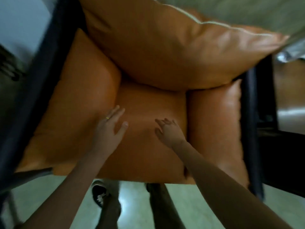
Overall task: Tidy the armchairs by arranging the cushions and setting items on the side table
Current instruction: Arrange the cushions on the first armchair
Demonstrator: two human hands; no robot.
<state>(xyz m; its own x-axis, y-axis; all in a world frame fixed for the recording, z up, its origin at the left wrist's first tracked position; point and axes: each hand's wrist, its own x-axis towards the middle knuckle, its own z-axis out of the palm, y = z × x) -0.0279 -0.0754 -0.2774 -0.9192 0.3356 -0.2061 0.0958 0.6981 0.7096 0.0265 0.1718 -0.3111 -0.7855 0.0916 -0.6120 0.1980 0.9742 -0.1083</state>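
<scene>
Seat cushion (148, 113) under left hand (110, 126) and right hand (168, 131) (fingers spread).

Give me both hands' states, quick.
Left hand: open, fingers straight, holding nothing, over the seat cushion.
Right hand: open, fingers spread, holding nothing.

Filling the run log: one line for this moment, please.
left hand: open, at seat cushion | right hand: open, at seat cushion | holding: nothing

Left hand (109, 125) flat, fingers spread, right hand (168, 131) loosely curled
</scene>
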